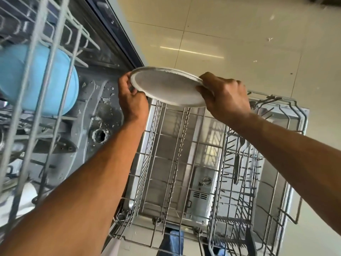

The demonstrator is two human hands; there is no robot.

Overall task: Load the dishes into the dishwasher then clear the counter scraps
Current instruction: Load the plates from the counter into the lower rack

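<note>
Both forearms reach fwd from the bottom edge, bare, no sleeves. Below them, at btm centre, a bit of blue denim [172, 241] shows through the wire.

Lower rack [184, 163] is pulled out over the open door, mostly bare tines; steel door panel w/ a round cap [207, 181] visible beneath. Cutlery basket [238, 182] sits at the rack's right side w/ a fork [239, 154] standing in it, tines up, & a dark utensil [251, 242] near the btm edge, too blurred to tell what.

Left side: upper rack [46, 71] wires, close & blurred. Blue bowl [36, 78] sits in it, seen through the wires. Something white [27, 196] lower left, unclear. Under that the tub floor [103, 108], grey, flecked w/ small white bits, w/ a round drain/filter [100, 135].

Plate [168, 85], white, is held above the far end of the lower rack, tilted, not touching the tines as far as I can tell. Left hand [132, 97] has a closed grip on its left rim, thumb & fingers curled round the edge. Right hand [225, 95] pinches the right rim, thumb under, fingers over.

Beyond: cream tiled floor [239, 43] w/ a light glare streak & a few small specks.
</note>
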